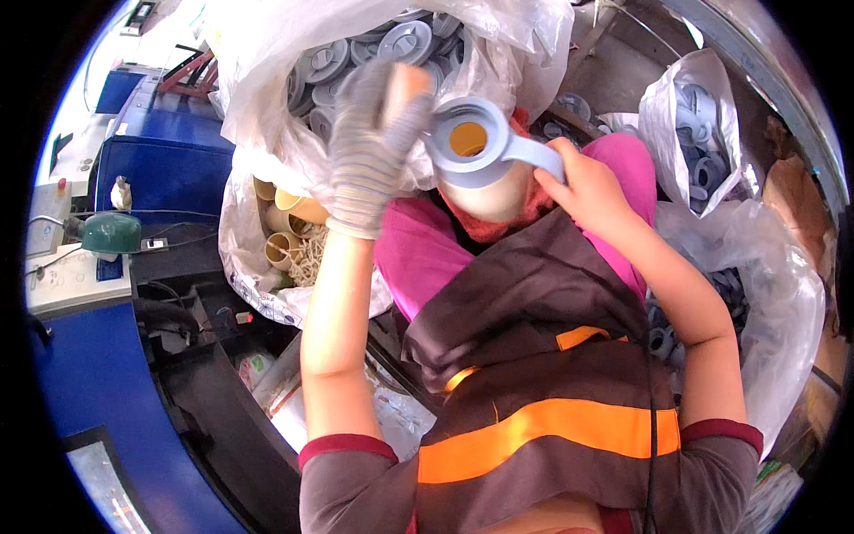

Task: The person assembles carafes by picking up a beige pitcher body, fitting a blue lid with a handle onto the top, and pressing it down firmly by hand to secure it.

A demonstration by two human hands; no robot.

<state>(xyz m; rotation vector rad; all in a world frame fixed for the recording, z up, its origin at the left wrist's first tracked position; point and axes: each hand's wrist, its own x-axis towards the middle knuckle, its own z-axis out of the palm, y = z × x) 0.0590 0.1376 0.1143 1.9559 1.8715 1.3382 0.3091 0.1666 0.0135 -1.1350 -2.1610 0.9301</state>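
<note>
A small jug (485, 200) with a cream body, a light blue collar and a light blue handle sits between my knees, its mouth tilted up toward me. Yellow-orange shows through its round opening. My right hand (583, 182), bare, is closed around the end of the handle. Just left of the collar, my left hand (378, 133) is raised in a striped grey-white glove. Its fingers look stretched out, though motion blurs them, and a bare fingertip shows at the top. I see nothing held in it. Red cloth (485, 229) lies under and beside the jug.
Ahead, a large plastic bag (258, 98) holds many grey-blue lids (407, 43). Yellowish cups (283, 249) fill a sack at the left. Bags of blue parts (703, 116) stand at the right. A blue machine (165, 160) and a green dome-shaped object (111, 233) are far left.
</note>
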